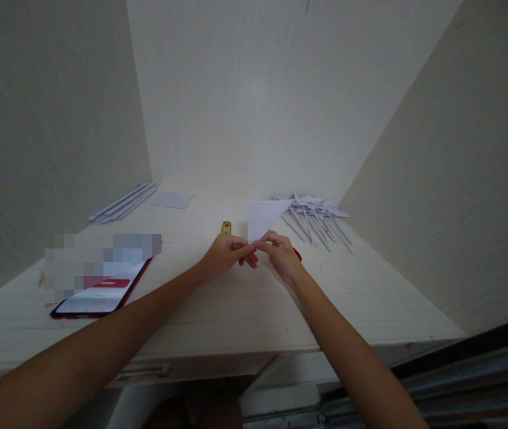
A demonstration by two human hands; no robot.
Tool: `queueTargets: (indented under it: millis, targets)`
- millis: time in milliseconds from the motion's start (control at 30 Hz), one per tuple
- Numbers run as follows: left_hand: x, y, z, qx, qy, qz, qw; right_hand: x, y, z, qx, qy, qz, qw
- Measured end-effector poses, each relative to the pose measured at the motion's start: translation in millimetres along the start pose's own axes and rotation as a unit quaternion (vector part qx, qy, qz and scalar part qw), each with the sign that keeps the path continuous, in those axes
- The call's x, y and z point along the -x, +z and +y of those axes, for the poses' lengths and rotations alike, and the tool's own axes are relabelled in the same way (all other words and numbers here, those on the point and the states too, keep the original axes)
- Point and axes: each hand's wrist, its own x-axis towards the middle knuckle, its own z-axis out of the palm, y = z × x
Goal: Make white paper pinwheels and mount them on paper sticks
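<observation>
A white sheet of paper (263, 215), triangular in outline, stands up from my fingertips above the middle of the table. My left hand (229, 253) pinches its lower left corner between thumb and fingers. Close against it, my right hand (278, 253) grips the same lower edge, and the fingertips of both hands nearly touch. Behind my left hand lies a yellow cutter (226, 227), its lower part hidden. A red object (297, 255) peeks out beside my right hand, mostly covered, so its kind is unclear.
Several paper sticks with folded paper tops (316, 214) lie heaped at the back right. Rolled paper sticks (124, 204) and a stack of white paper (172, 199) are at the back left. A phone (102, 298) lies at the left. Walls enclose the white table (218, 322).
</observation>
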Motion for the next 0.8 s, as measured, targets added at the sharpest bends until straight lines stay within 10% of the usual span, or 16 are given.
queueTargets:
  millis: [400, 800]
  targets:
    - [2.8, 2.2, 0.3, 0.048, -0.010, -0.014, 0.999, 4.5, 8.4, -3.7, -0.122, 0.073, -0.012, 0.990]
    - [1.7, 7.1, -8.2, 0.020, -0.029, -0.033, 0.999, -10.8, -0.2, -7.5, -0.251, 0.090, 0.131, 0.955]
